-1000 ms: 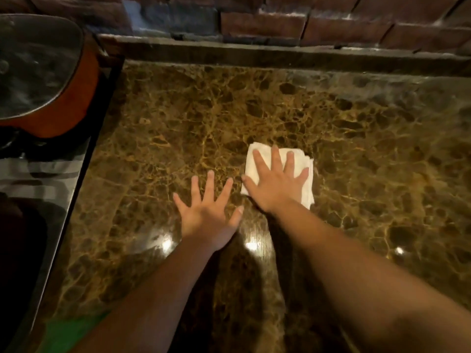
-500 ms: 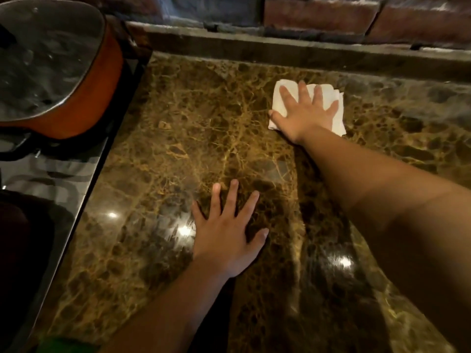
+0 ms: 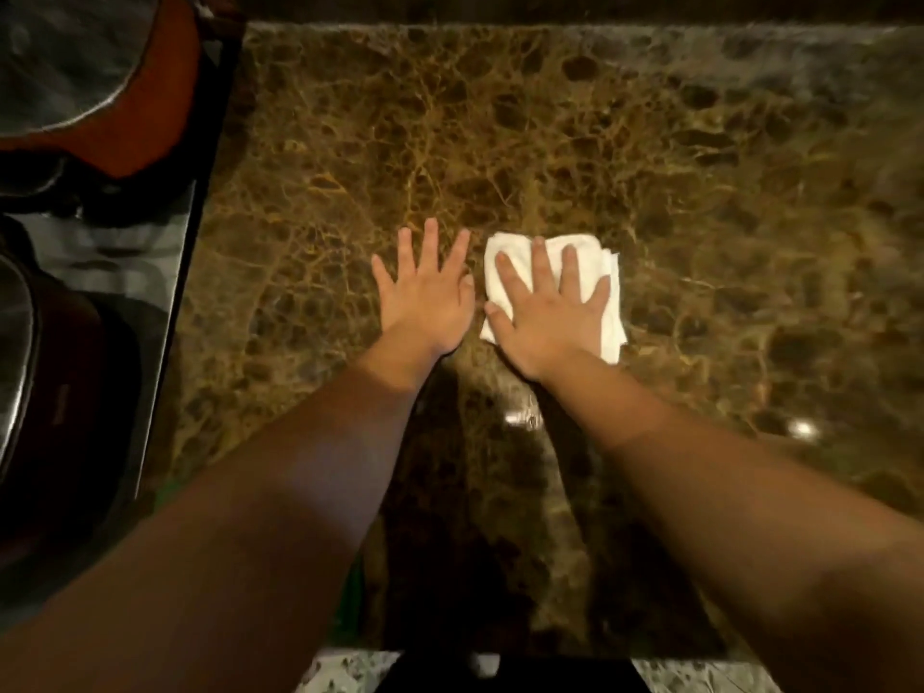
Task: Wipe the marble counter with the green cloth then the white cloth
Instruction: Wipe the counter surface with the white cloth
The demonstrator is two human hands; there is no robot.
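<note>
Head view: brown veined marble worktop (image 3: 625, 142) fills most of the frame, glossy, with small light glints near the front. Right hand (image 3: 547, 312) lies flat, palm down, fingers (image 3: 540, 265) spread and straight, pressing on the folded white cloth (image 3: 612, 317), which sits on the worktop about mid-depth, a bit right of centre. Cloth edges stick out past the hand at the top, the right and the lower right corner. Left hand (image 3: 425, 302) is flat on bare marble just beside the cloth's left edge, fingers spread, holding nothing; its thumb is near the right hand's thumb, cannot tell if they touch. Both bare forearms reach in from the bottom of the frame. A sliver of green (image 3: 350, 592) shows at the front of the worktop between the left forearm and the marble, mostly hidden, too little visible to say what it is. At left, a black glossy hob (image 3: 165, 272) butts against the worktop edge, with an orange pan under a glass lid (image 3: 75, 62) at the top left corner. Speckled floor (image 3: 350, 672) shows below the front edge
</note>
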